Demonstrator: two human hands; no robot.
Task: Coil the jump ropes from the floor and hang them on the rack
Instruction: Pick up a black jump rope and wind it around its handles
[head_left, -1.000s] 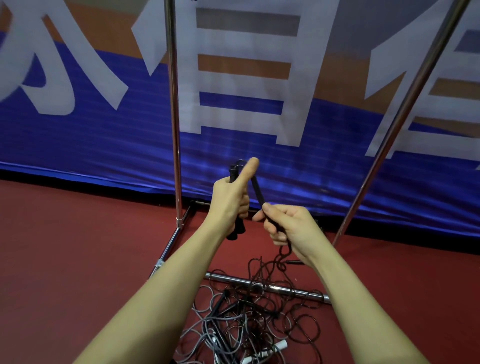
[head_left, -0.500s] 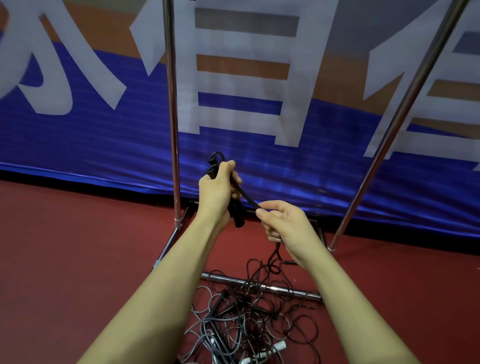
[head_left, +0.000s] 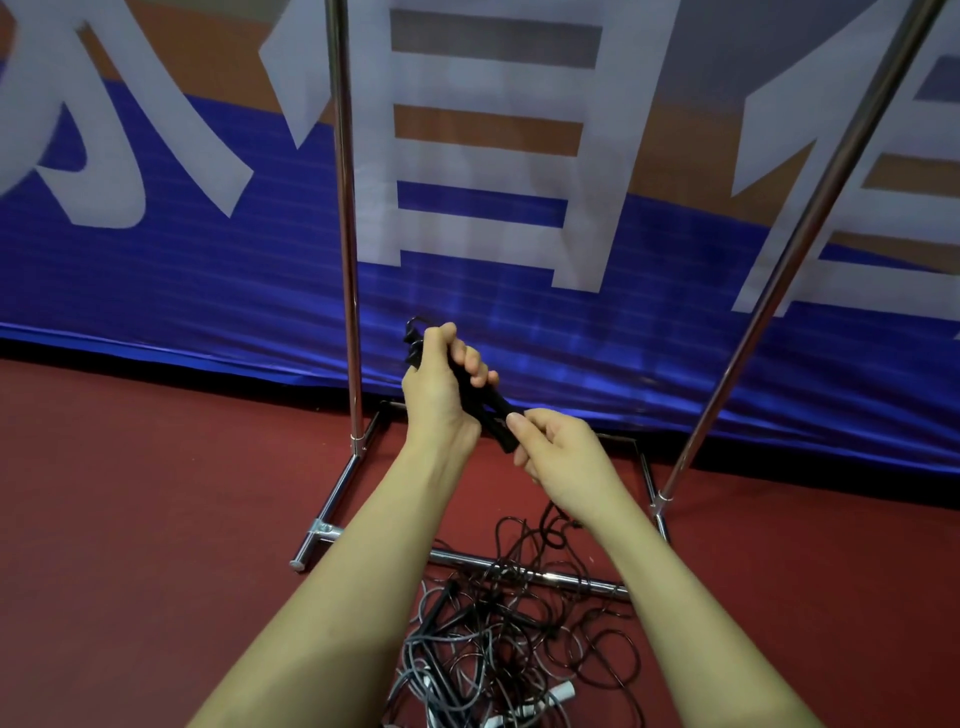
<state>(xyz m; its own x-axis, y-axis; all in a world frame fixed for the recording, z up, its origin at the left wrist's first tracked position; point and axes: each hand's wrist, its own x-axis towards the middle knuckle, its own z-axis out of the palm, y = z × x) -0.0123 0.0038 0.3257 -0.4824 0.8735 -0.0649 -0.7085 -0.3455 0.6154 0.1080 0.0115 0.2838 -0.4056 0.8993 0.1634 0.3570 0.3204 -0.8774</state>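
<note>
A person is standing in front of a metal rack (head_left: 347, 270), and both bare arms are reaching forward over the red floor (head_left: 130, 519). The left hand (head_left: 439, 387) is gripping two black handles (head_left: 480, 402) of a jump rope together, with the fingers curled round them; the handles are lying side by side and tilting down toward the right. The right hand (head_left: 558, 449) is pinching the lower end of these handles between the thumb and the fingers. A thin black cord is hanging down from under the right hand, but I cannot tell exactly where it is joining the handles.

Below the arms, a tangled pile of jump ropes (head_left: 498, 639) is lying on the floor, black and grey cords mixed, with some white handles near the bottom edge. Part of the pile is crossing over the low bar of the rack. Behind the rack, a blue banner (head_left: 208, 270) with large white characters is covering the wall.
</note>
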